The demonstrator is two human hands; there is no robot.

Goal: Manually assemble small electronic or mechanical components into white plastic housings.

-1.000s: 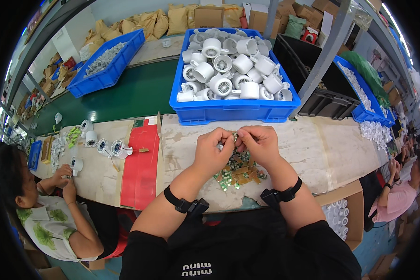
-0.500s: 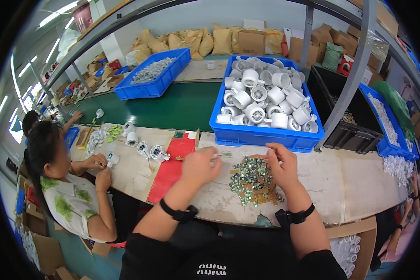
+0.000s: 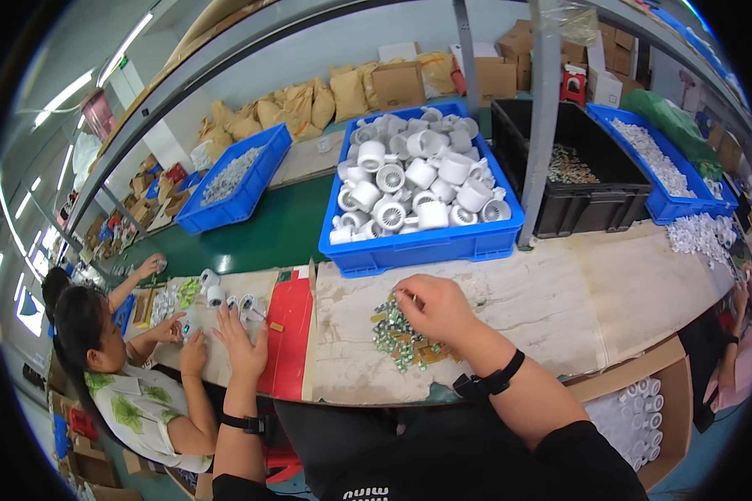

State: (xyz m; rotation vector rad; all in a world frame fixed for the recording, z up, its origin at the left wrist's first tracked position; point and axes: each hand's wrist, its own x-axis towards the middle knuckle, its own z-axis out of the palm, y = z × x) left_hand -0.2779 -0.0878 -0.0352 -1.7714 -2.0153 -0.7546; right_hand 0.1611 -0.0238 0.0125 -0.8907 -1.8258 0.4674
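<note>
My left hand (image 3: 244, 342) is raised over the red sheet's left edge, its fingers spread apart and nothing seen in it. Just beyond its fingertips stand white round housings (image 3: 248, 306), partly hidden by the hand. At the far edge of a pile of small green circuit boards (image 3: 405, 341) is my right hand (image 3: 436, 311). Its fingers are curled and pinched together at the tips; what they hold, if anything, is too small to make out. Brownish board pieces are mixed into the pile. Both wrists wear black bands.
Beyond the pile stands a blue crate (image 3: 430, 250) heaped with white cup-shaped housings (image 3: 422, 174). A black crate (image 3: 589, 209) sits right of it, past a metal post (image 3: 541, 125). A co-worker (image 3: 134, 376) sits at left, hands on a small part. A red sheet (image 3: 289, 334) covers the table.
My left hand has moved left from beside the pile to the white housings, its fingers spreading. The right hand has shifted to the pile's far edge. The view has turned to the right.
</note>
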